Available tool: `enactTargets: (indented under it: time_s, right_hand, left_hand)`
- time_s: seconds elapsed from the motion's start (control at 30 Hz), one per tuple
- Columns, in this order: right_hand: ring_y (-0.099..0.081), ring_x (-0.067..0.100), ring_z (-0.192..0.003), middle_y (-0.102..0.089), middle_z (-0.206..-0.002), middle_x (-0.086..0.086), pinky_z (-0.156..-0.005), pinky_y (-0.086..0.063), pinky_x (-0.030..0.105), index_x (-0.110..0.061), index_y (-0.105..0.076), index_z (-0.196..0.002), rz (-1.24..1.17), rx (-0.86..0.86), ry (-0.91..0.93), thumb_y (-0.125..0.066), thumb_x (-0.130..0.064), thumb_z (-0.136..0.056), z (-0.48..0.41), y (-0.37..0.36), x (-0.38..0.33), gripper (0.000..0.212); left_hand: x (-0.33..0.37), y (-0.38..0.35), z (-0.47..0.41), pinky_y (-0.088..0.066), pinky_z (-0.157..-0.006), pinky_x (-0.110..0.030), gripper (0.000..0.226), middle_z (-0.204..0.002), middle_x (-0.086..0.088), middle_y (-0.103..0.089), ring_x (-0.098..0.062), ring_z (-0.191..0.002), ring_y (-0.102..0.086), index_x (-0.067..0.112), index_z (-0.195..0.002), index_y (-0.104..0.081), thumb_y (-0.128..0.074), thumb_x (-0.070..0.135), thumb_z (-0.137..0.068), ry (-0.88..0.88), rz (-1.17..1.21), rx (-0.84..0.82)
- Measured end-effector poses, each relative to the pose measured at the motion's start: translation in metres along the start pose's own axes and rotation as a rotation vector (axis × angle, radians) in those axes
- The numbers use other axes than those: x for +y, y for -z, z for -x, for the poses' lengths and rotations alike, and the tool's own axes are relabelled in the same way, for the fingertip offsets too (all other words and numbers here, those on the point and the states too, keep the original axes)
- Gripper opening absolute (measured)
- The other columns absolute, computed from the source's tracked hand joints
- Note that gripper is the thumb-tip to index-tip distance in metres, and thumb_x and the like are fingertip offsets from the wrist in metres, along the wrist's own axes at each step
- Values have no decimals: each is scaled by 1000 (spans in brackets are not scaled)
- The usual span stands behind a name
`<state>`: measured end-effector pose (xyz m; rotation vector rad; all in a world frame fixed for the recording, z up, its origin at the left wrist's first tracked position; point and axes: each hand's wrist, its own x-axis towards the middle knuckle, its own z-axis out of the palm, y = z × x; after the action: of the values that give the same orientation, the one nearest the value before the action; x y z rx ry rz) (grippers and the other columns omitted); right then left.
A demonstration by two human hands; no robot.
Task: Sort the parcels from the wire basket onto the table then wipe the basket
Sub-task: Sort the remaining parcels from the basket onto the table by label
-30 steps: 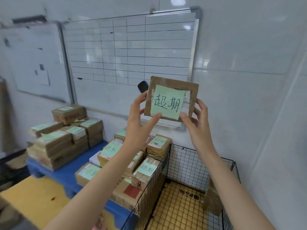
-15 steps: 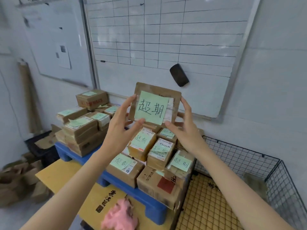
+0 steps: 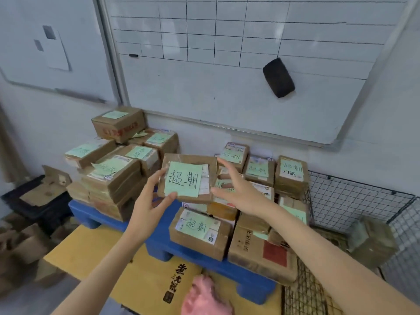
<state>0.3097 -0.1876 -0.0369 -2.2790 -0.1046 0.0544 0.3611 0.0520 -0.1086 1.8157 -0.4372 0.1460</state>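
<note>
1. Left hand pinched the parcel at its lower-left corner. The thumb lay on the front face and the fingers were behind the left edge.
2. Right hand was not gripping: fingers straight and spread at the parcel's right edge. The thumb tip was at that edge; actual contact couldn't be told.
3. Parcel was a flat brown carton held in the air over the stacked parcels. Its broad face with the green note faced the camera, writing upright. Long axis ran left-right, dipping slightly to the right.
4. Stacked parcels sat on a low blue worktop, with a taller pile left and a lower group right. Most carried green notes.
5. Wire basket stood just right of the worktop, against the wall. One brown box was inside.
6. Pink cloth lay on a yellow cardboard sheet in front of the worktop.
7. Room: whiteboard with a ruled grid on the wall, black eraser stuck to it. Flattened cartons lay on the floor at left.
</note>
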Motion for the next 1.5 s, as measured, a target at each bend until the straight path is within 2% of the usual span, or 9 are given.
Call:
enactTargets:
  time_s: [0.13,0.3,0.5,0.83,0.93,1.07,1.2,1.27,1.5]
  right_hand:
    - [-36,14,-140,-40,-151,-4,-109,-29,32,-42,-16,-153,10,74,-60,-58,-43,-96,-18,-2,10,71]
    - [-28,7,-143,-30,-158,-7,-110,-21,23,-33,-24,-153,215,157,-34,-60,-36,-97,-24,5,27,67]
    - [-27,14,-146,-27,-159,-3,-118,-23,36,-34,-22,-154,248,169,-97,-60,-40,-96,-27,8,47,69]
    - [-27,16,-146,-27,-159,-2,-118,-26,39,-31,-24,-153,260,177,-132,-60,-41,-96,-27,4,55,69]
    - [-27,15,-146,-27,-160,-1,-118,-25,38,-30,-24,-153,272,182,-135,-59,-43,-96,-26,3,55,69]
    - [-26,16,-147,-27,-160,-1,-117,-24,37,-29,-25,-154,274,192,-152,-58,-43,-96,-23,2,56,68]
    - [-27,17,-146,-27,-159,0,-116,-24,37,-27,-25,-154,278,191,-165,-58,-42,-96,-24,2,57,68]
    - [-28,16,-145,-28,-159,-1,-115,-26,37,-28,-26,-154,278,196,-166,-59,-41,-96,-24,2,57,68]
    - [-28,16,-145,-28,-159,-1,-118,-27,39,-31,-27,-153,283,217,-170,-59,-43,-96,-20,5,59,67]
  left_hand:
    - [-44,7,1,-48,-77,-11,56,-137,12,-53,0,-107,-60,47,-140,-38,-64,24,-95,74,-13,-44]
    - [-89,7,3,-53,-89,-32,58,-136,13,-51,-10,-106,-63,63,-133,-35,-65,32,-94,154,-50,-115]
    - [-117,2,5,-52,-91,-41,56,-132,9,-53,-15,-99,-66,58,-135,-37,-65,34,-94,220,-64,-195]
    - [-121,-5,-2,-51,-92,-36,54,-131,17,-51,-13,-105,-64,51,-138,-33,-62,38,-95,244,-79,-313]
    - [-121,-5,-4,-50,-89,-27,54,-129,18,-51,-12,-112,-60,55,-136,-31,-61,37,-96,244,-81,-329]
    - [-121,-8,-6,-49,-85,-20,53,-130,20,-50,-11,-113,-60,60,-131,-30,-61,37,-95,230,-64,-335]
    - [-125,-7,-7,-52,-91,-35,54,-130,27,-50,-10,-113,-59,70,-128,-29,-62,57,-89,219,-86,-335]
    - [-125,-5,-7,-50,-93,-41,61,-132,22,-50,-8,-114,-55,64,-134,-29,-58,68,-81,188,-158,-316]
    - [-102,-3,-17,-41,-104,-41,60,-151,16,-34,-15,-137,-31,49,-143,-32,-57,57,-89,-13,-444,-241]
